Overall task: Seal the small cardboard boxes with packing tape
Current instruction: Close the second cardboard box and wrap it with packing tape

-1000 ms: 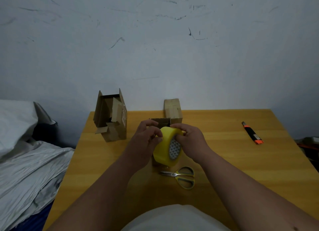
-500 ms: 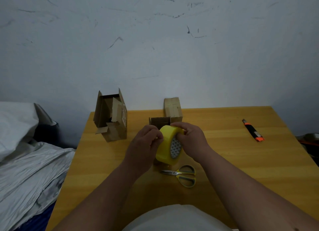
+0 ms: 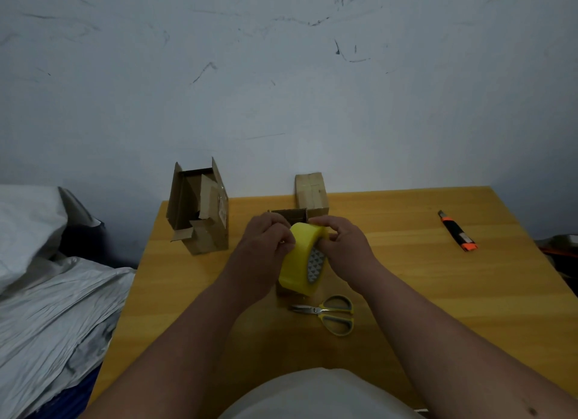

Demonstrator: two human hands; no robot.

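The left hand (image 3: 266, 249) has slid its fingers up the tape (image 3: 301, 256), likely hunting the loose end; the right hand (image 3: 341, 246) grips the roll above the open box (image 3: 289, 213) on the counter (image 3: 406, 277).

Left hand (image 3: 266, 249) and right hand (image 3: 344, 249) raised, fingers (image 3: 319, 223) curled.
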